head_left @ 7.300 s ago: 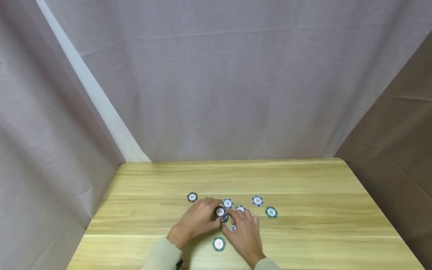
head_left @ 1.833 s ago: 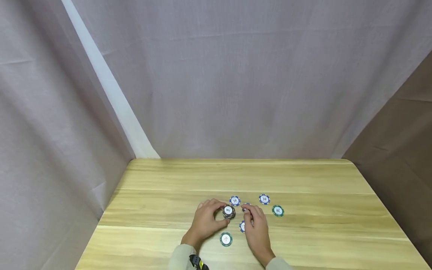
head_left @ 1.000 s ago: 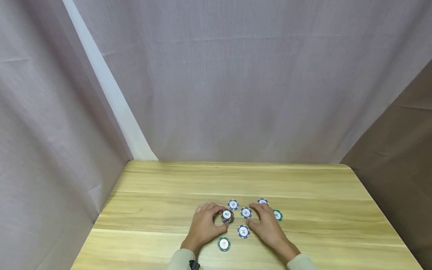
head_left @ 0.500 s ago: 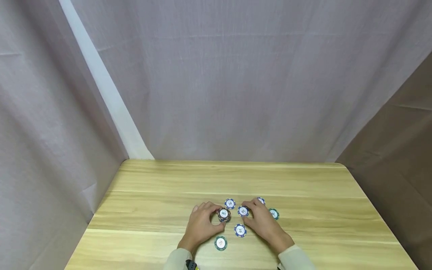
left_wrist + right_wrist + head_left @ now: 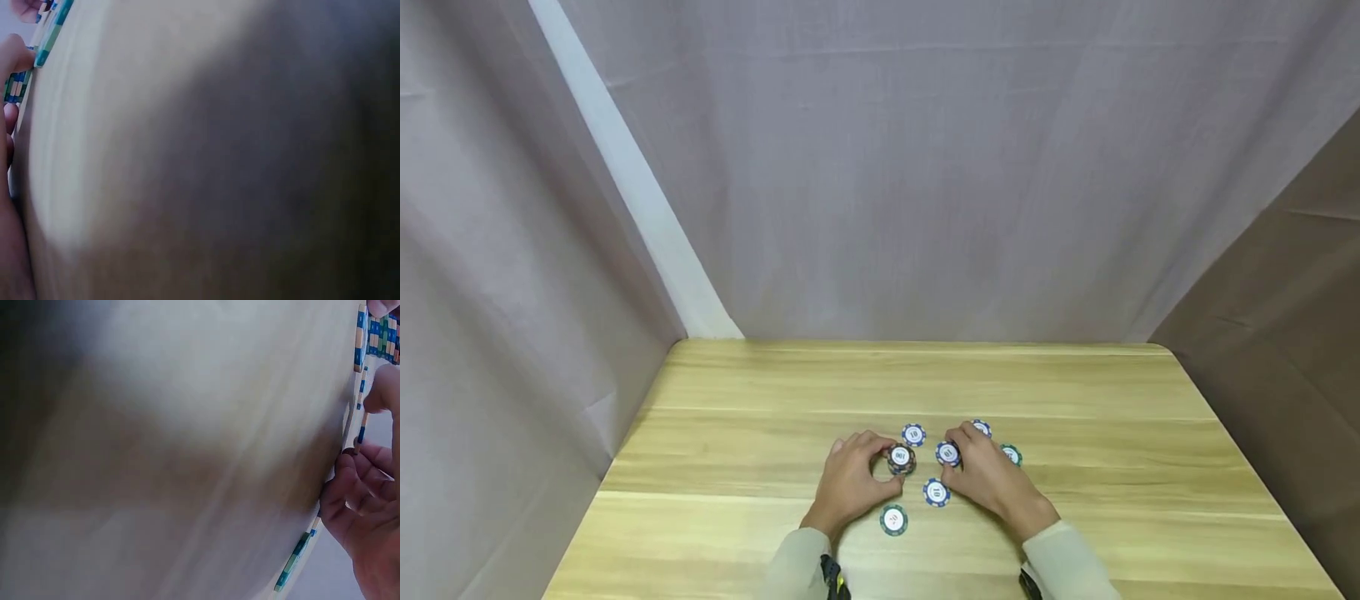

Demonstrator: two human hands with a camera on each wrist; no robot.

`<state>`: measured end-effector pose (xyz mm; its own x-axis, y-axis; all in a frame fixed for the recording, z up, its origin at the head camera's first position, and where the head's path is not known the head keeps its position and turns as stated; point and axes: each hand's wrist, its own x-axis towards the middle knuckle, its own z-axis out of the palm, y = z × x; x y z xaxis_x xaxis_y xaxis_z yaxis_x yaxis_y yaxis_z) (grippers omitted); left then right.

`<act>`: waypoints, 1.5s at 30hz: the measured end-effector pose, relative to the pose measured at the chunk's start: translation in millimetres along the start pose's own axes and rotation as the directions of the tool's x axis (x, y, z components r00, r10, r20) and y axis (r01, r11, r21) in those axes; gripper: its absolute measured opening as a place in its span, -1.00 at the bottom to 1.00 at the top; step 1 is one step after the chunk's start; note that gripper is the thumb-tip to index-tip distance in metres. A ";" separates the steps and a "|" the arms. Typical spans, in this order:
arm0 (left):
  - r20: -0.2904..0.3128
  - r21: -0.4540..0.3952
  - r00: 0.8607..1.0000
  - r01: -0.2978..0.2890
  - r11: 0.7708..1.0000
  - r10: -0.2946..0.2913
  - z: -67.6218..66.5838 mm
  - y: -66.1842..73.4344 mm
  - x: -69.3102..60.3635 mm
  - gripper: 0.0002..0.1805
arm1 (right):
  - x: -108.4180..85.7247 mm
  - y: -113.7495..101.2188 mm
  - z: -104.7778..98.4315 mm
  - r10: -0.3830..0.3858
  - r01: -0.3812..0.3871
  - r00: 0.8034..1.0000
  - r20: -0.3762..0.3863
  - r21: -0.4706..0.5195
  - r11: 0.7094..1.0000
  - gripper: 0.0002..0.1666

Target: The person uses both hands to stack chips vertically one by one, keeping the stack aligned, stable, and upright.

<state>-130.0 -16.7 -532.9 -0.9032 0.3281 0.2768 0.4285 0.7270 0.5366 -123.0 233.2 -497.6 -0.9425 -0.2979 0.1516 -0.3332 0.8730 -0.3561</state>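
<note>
My left hand [image 5: 852,483] holds a short stack of poker chips [image 5: 901,457] between thumb and index finger, a black 100 chip on top. In the left wrist view, the stack's striped edges [image 5: 15,89] show beside the thumb. To its right, my right hand [image 5: 996,477] pinches a blue 10 poker chip [image 5: 948,453] by its rim. The right wrist view catches that chip edge-on [image 5: 362,432] between thumb and fingers; whether it is off the table I cannot tell.
Loose chips lie around on the wooden table [image 5: 737,450]: a blue one [image 5: 913,434] behind, a blue one [image 5: 936,492] in front, a green one [image 5: 893,520] nearest the person. Another blue chip [image 5: 981,428] and a green chip [image 5: 1012,454] are partly covered by the right hand.
The loose black chip at far left is gone from its spot; a black chip tops the stack. My right hand left the stack, went right, and closed on the blue chip.
</note>
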 end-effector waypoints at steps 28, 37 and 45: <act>0.010 -0.003 1.000 0.000 1.000 0.000 13.0 15.7 -12.8 -0.44 | -12.4 -40.3 9.1 -0.190 0.179 0.969 -0.159 -0.081 0.981 -0.51; 0.019 0.007 1.000 0.006 1.000 -0.007 13.0 17.7 -11.8 -0.44 | -18.3 -38.9 13.4 -0.098 0.100 0.992 -0.085 0.018 0.995 -0.38; 0.027 0.007 1.000 0.009 1.000 -0.009 12.8 17.6 -12.5 -0.44 | -26.1 -37.8 -3.2 -0.086 0.089 0.993 -0.086 0.034 0.995 -0.32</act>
<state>-111.5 -0.3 -537.1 -0.9073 0.3376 0.2506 0.4204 0.7340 0.5334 -85.7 209.2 -485.1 -0.9045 -0.3376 0.2607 -0.4168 0.8294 -0.3720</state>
